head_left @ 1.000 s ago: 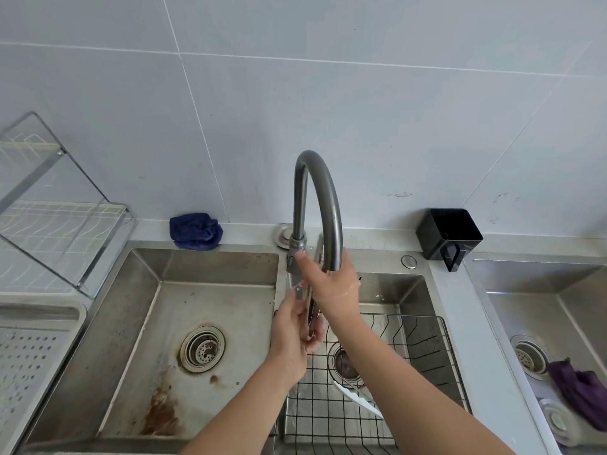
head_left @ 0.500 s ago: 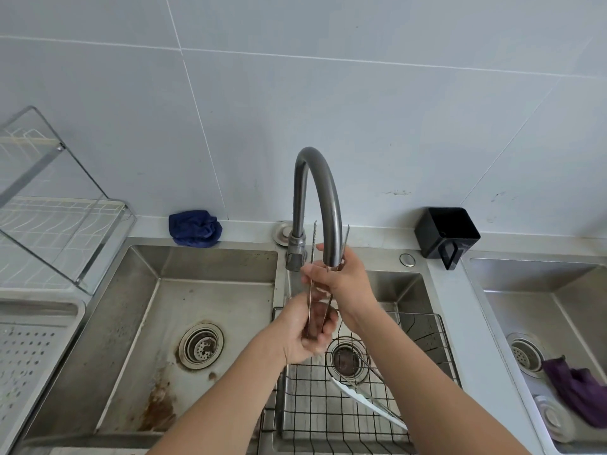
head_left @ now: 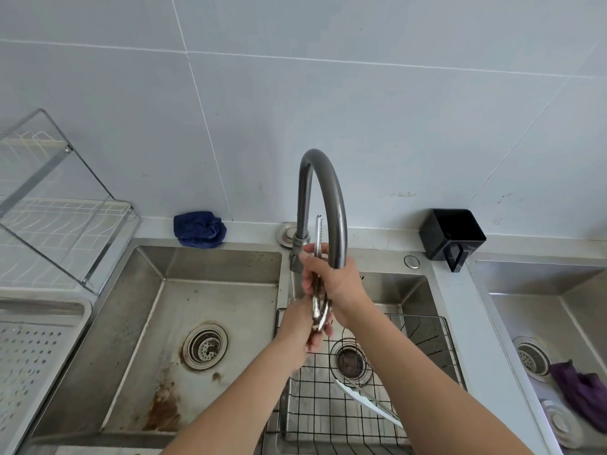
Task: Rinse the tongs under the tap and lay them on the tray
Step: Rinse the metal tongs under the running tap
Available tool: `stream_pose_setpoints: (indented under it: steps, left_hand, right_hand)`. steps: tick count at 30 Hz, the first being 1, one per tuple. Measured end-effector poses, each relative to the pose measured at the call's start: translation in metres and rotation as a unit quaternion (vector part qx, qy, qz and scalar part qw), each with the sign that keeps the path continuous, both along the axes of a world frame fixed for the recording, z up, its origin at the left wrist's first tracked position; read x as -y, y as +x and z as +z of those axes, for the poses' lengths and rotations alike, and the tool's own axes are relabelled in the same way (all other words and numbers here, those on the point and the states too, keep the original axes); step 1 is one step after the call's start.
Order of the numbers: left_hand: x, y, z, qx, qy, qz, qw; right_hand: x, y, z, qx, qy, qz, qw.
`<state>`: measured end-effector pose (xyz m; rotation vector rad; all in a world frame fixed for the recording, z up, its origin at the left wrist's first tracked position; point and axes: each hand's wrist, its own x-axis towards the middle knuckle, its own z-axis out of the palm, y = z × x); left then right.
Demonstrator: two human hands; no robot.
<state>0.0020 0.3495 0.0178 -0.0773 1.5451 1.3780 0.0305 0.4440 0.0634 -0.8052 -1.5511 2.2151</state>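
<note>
No text, label, brand or number can be read. A small dark mark (head_left: 362,276) is glimpsed on the stainless-steel sink's back wall (head_left: 397,285), too blurred to be made out.

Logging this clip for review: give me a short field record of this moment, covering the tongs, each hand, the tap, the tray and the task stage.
tongs: metal, roughly upright, tips up, at the tap
right hand: grips the tongs mid-length
left hand: holds their lower end
tap: a thin stream falls from its spout
tray: far left, tongs not on it
stage: rinsing; laying on the tray not yet done
</note>
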Motion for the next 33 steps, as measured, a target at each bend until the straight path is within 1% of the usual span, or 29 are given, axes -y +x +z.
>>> stream_pose_setpoints:
  steps: [1, 2, 3, 4, 5, 6, 7, 8, 9, 10, 12, 14, 17, 19, 21, 23, 24, 25, 26, 28, 29, 30, 31, 33]
  left_hand:
    - [0.002, 0.003, -0.003, -0.066, -0.025, 0.007, 0.997]
    - [0.006, 0.005, -0.008, -0.149, -0.043, 0.004, 0.988]
    - [0.013, 0.008, -0.016, -0.255, -0.053, -0.017, 0.965]
    - [0.023, 0.010, -0.025, -0.367, -0.066, -0.056, 0.926]
    - [0.034, 0.011, -0.033, -0.466, -0.080, -0.098, 0.876]
    - [0.045, 0.011, -0.041, -0.541, -0.091, -0.135, 0.825]
    - [0.054, 0.012, -0.050, -0.592, -0.099, -0.166, 0.783]
    - [0.062, 0.014, -0.060, -0.619, -0.107, -0.200, 0.752]
    - [0.068, 0.016, -0.069, -0.627, -0.123, -0.236, 0.732]
    - [0.073, 0.018, -0.076, -0.626, -0.145, -0.276, 0.715]
    - [0.082, 0.022, -0.089, -0.618, -0.176, -0.346, 0.683]
    - [0.087, 0.026, -0.097, -0.630, -0.186, -0.377, 0.653]
    - [0.089, 0.028, -0.102, -0.651, -0.194, -0.377, 0.629]
    - [0.090, 0.028, -0.102, -0.665, -0.199, -0.380, 0.611]
    - [0.090, 0.029, -0.101, -0.670, -0.203, -0.381, 0.603]
    - [0.090, 0.030, -0.101, -0.670, -0.204, -0.384, 0.601]
    - [0.090, 0.031, -0.102, -0.672, -0.204, -0.382, 0.601]
    - [0.090, 0.031, -0.103, -0.674, -0.204, -0.379, 0.599]
    - [0.090, 0.031, -0.104, -0.677, -0.206, -0.378, 0.597]
    - [0.090, 0.031, -0.105, -0.682, -0.208, -0.377, 0.591]
    - [0.091, 0.031, -0.106, -0.686, -0.206, -0.375, 0.589]
    - [0.091, 0.031, -0.107, -0.689, -0.202, -0.374, 0.587]
    - [0.091, 0.031, -0.108, -0.690, -0.198, -0.372, 0.589]
    - [0.090, 0.031, -0.110, -0.690, -0.191, -0.367, 0.593]
  right_hand:
    - [-0.001, 0.001, 0.001, 0.022, 0.016, -0.003, 1.000]
    - [-0.002, 0.004, 0.002, 0.053, 0.042, 0.005, 0.998]
    - [-0.004, 0.007, 0.002, 0.091, 0.074, 0.023, 0.993]
    - [-0.006, 0.010, 0.002, 0.132, 0.114, 0.052, 0.983]
    - [-0.008, 0.014, 0.002, 0.172, 0.168, 0.089, 0.967]
    - [-0.008, 0.019, 0.000, 0.211, 0.232, 0.127, 0.941]
    - [-0.008, 0.023, -0.001, 0.243, 0.296, 0.159, 0.910]
    - [-0.007, 0.027, -0.002, 0.262, 0.344, 0.179, 0.884]
    - [-0.006, 0.031, -0.003, 0.268, 0.364, 0.186, 0.873]
    - [-0.005, 0.034, -0.003, 0.268, 0.361, 0.187, 0.873]
    - [-0.004, 0.040, -0.001, 0.275, 0.332, 0.166, 0.887]
    - [-0.004, 0.045, -0.001, 0.294, 0.291, 0.137, 0.900]
    - [-0.001, 0.055, -0.008, 0.278, 0.193, 0.115, 0.934]
    - [0.001, 0.060, -0.013, 0.252, 0.151, 0.102, 0.950]
    - [0.001, 0.064, -0.018, 0.233, 0.123, 0.084, 0.961]
    - [0.002, 0.071, -0.027, 0.246, 0.116, 0.069, 0.960]
    - [0.003, 0.077, -0.033, 0.274, 0.141, 0.067, 0.949]
    - [0.004, 0.085, -0.041, 0.316, 0.192, 0.072, 0.926]
    - [0.004, 0.093, -0.050, 0.365, 0.258, 0.087, 0.890]
    - [0.005, 0.110, -0.066, 0.460, 0.371, 0.130, 0.796]
    - [0.005, 0.117, -0.073, 0.495, 0.399, 0.149, 0.757]
    - [0.006, 0.122, -0.079, 0.520, 0.411, 0.163, 0.731]
    - [0.006, 0.127, -0.085, 0.536, 0.415, 0.171, 0.716]
    - [0.009, 0.133, -0.096, 0.548, 0.423, 0.174, 0.701]
